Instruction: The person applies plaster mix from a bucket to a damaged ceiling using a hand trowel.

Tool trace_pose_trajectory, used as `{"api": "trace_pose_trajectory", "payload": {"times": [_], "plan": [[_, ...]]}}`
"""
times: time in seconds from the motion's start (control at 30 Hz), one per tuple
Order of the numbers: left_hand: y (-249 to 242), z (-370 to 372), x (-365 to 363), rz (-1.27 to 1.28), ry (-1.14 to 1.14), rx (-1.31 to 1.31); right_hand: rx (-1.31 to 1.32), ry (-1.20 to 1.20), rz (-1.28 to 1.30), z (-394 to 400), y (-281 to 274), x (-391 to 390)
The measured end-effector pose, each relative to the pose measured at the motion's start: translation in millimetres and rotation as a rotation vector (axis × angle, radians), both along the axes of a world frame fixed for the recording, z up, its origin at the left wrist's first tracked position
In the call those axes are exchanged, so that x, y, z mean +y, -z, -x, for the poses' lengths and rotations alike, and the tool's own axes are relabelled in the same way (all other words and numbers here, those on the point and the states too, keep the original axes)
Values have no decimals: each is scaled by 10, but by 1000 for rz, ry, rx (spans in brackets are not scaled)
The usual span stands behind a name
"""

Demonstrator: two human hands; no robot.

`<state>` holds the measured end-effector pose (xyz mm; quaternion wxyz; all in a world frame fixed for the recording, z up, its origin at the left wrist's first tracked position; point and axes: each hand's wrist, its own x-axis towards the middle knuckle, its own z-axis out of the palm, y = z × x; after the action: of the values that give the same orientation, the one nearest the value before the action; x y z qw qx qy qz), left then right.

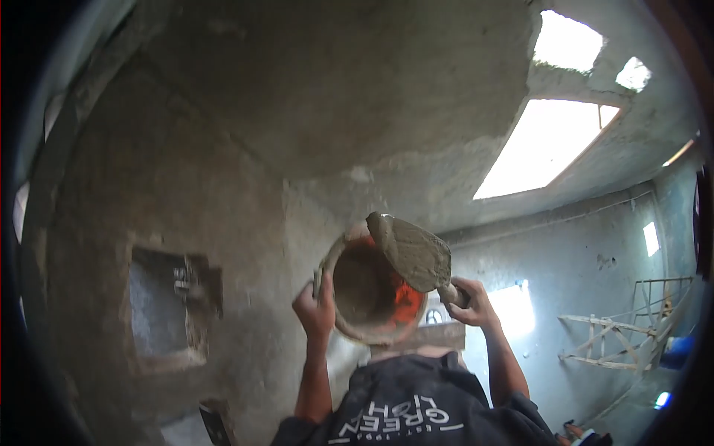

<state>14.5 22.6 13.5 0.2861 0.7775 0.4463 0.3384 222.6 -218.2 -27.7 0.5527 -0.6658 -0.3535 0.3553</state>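
An orange bucket (pixel 406 306), its rim and inside coated in grey mortar, is tilted so that its open mouth faces the camera. My left hand (pixel 316 308) grips the bucket's left edge, fingers wrapped round it. On the other side my right hand (pixel 472 303) is closed round the handle of a trowel (pixel 448 293). Wet grey mortar (pixel 413 253) covers the trowel's blade, which overlaps the upper right part of the bucket's mouth in this view.
A rough grey plastered wall (pixel 223 163) fills the left and upper view, with a square recess (pixel 160 305) at left. Bright openings (pixel 547 149) show at upper right. A pale metal frame (pixel 610 342) and a blue object (pixel 675 353) stand at right.
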Motion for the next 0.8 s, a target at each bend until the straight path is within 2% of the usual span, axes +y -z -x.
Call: {"api": "trace_pose_trajectory", "payload": {"times": [0.07, 0.13, 0.27, 0.33, 0.43, 0.53, 0.7, 0.77, 0.8], "plan": [[68, 4, 23, 23, -11, -12, 52, 136, -88, -74, -48, 192], [103, 30, 43, 58, -20, 29, -62, 162, -152, -213, -482, 479], [267, 85, 112, 28, -37, 74, 94, 436, -224, -694, -1178, 1143], [310, 111, 133, 39, -53, 69, 6, 562, -290, -1031, -1523, 1446], [482, 249, 210, 26, -66, 90, -33, 631, -644, -1501, -2037, 1830], [483, 312, 199, 172, -114, 146, -206, 704, -689, -1970, -2450, 2144], [753, 441, 263, -50, -173, 27, -344, 934, -716, -2335, -2923, 2644], [824, 487, 300, -43, -183, 51, -1036, 1238, -565, -2530, -2887, 2837], [854, 517, 306, -32, -200, 88, -1047, 1240, -569, -2566, -2878, 2896]]}}
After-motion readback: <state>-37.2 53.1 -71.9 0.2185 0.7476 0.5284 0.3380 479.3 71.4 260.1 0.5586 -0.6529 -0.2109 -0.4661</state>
